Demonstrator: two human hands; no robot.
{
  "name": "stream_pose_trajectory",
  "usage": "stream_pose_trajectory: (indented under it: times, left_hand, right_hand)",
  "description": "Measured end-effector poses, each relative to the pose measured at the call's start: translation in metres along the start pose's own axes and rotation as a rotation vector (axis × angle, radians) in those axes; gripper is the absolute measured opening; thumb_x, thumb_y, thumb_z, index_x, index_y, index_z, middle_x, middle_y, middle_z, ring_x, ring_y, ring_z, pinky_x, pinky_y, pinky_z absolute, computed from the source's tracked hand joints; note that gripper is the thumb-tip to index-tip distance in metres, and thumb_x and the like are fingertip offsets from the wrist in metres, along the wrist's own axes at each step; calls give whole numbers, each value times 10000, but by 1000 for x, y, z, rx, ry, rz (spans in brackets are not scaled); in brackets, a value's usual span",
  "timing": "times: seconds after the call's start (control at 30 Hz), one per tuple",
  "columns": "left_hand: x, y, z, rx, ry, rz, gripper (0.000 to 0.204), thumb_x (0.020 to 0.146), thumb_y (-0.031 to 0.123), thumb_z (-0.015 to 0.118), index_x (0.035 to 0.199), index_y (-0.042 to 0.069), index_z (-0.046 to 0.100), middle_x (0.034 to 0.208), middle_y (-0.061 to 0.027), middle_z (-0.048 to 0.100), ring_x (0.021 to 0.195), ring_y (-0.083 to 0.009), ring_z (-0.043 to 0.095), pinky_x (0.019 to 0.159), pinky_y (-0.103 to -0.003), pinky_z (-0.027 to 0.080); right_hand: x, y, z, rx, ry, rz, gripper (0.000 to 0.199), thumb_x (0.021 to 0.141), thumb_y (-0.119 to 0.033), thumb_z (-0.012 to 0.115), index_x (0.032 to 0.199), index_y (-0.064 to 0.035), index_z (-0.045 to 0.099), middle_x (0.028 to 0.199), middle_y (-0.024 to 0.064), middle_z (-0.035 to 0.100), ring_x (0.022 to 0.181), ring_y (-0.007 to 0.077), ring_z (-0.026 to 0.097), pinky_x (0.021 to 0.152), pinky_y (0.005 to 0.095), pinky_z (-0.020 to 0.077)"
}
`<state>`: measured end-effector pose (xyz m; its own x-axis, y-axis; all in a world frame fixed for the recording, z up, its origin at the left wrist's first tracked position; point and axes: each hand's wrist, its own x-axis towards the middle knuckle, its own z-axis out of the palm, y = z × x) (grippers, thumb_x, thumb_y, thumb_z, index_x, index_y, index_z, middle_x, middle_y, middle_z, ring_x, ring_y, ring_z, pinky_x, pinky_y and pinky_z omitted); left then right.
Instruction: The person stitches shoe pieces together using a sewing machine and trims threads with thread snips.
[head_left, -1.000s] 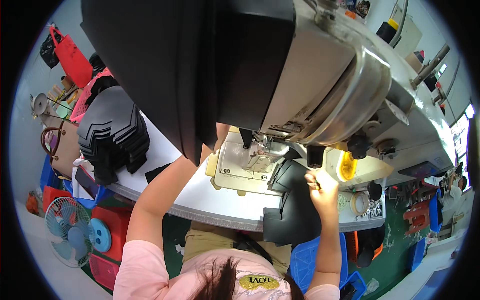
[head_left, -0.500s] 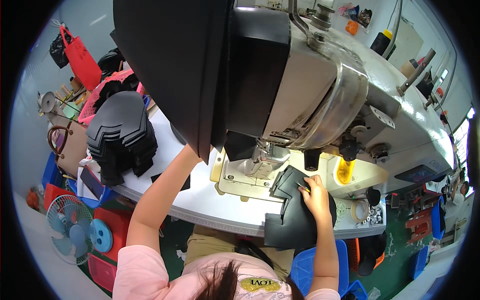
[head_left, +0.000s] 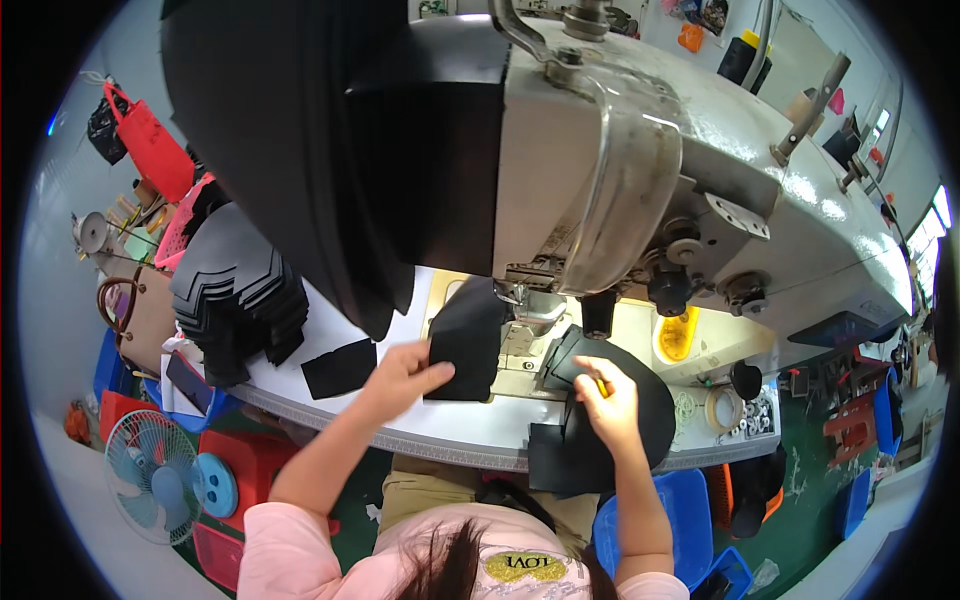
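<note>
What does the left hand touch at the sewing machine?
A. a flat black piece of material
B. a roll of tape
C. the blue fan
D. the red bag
A: the left hand rests its fingers on the edge of a flat black piece lying on the machine bed beside the needle, while the tape roll, fan and red bag lie well away from it.

Dark slanted control screen [head_left: 843, 328], perhaps blue-tinted, on sewing machine's right end [head_left: 800, 230].

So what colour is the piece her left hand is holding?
Black. The piece in the left hand shows best in the head view.
</note>
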<state>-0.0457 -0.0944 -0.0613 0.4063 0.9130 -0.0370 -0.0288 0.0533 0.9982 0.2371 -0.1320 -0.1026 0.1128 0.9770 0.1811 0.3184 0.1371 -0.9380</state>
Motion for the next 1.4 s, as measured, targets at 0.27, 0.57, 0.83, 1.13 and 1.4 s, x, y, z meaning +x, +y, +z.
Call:
stream_pose_trajectory:
  times: [0.27, 0.57, 0.83, 1.13, 1.4]
  left_hand:
    - [-40, -23, 40, -307, 182, 25, 238, 865, 101, 591, 1069, -21, 571, 926, -21, 624, 778, -67, 550, 716, -215, 450]
    - [-34, -14, 20, -214, 398, 240, 261, 840, 12, 562, 1098, -23, 563, 965, -26, 615, 864, -74, 558, 786, -219, 445]
    - [-47, 170, -102, -258, 524, 492, 402, 847, 200, 553, 1201, 18, 502, 1156, -64, 563, 1088, -164, 519, 969, -303, 377]
    - [-46, 407, -30, 289, 289, 680, 321, 931, 103, 348, 1078, -137, 501, 976, -227, 603, 748, -177, 633, 684, -246, 544]
    - [-8, 406, -8, 429, 358, 321, 176, 885, 131, 511, 889, -34, 571, 877, -128, 635, 725, -165, 629, 703, -284, 525]
  right_hand:
    - [17, -48, 65, 566, -374, 297, 431, 933, -439, 405, 785, -53, 525, 579, -45, 390, 485, 41, 287, 456, 196, 216]
    - [21, -44, 65, 502, -306, 174, 361, 907, -307, 506, 686, -37, 599, 529, -53, 398, 505, 40, 330, 478, 205, 255]
    - [34, 26, -23, -453, 18, -48, 372, 705, -296, 735, 594, -38, 492, 495, 68, 471, 455, 161, 424, 458, 292, 368]
    - [38, 46, -14, -724, 134, -243, 205, 722, -218, 683, 676, -61, 558, 587, 157, 577, 577, 357, 580, 520, 431, 439]
    - [35, 47, -20, -637, 102, -248, 170, 728, -180, 668, 688, -58, 557, 590, 169, 563, 581, 371, 564, 523, 432, 429]
